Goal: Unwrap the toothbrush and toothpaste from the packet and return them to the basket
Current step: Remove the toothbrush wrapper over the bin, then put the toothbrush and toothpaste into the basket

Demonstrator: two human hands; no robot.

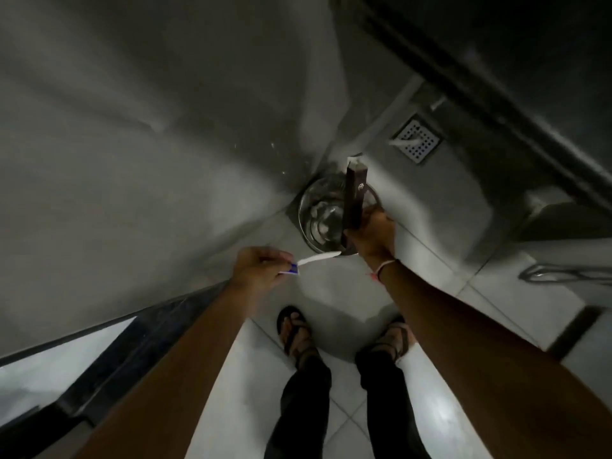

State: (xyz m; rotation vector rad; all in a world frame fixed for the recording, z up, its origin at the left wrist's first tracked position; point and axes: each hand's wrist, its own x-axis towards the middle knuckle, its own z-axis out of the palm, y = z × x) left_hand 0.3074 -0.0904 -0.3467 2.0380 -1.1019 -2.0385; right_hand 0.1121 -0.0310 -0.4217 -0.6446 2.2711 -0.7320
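Observation:
My left hand holds a white toothbrush together with a small blue-and-white toothpaste tube; the brush points right, towards the bin. My right hand grips the lower end of a long dark brown packet box, held upright over a round metal waste bin that stands on the floor in the corner. White crumpled scraps lie inside the bin. No basket is in view.
Grey walls meet at the corner behind the bin. A square floor drain lies at upper right. A dark counter edge runs along the lower left. My sandalled feet stand on white floor tiles.

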